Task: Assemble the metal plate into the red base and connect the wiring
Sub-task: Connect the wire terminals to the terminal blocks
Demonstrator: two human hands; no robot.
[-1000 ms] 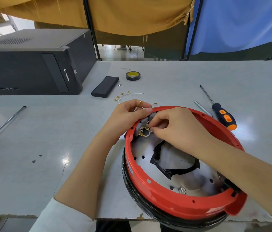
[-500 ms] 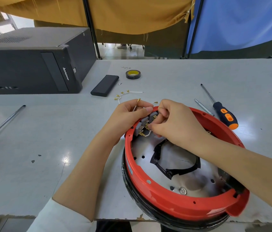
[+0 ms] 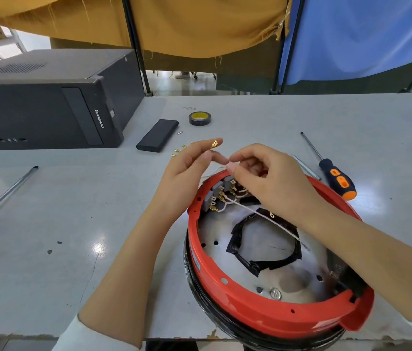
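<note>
above the red base (image 3: 263,315), hands pinch wire (image 3: 216,167).

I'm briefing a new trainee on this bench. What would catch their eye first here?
The red base, front right at the table edge, with the metal plate inside it. Just above its far rim, the left hand and right hand pinch a thin white wire. A black computer tower lies far left.
</note>
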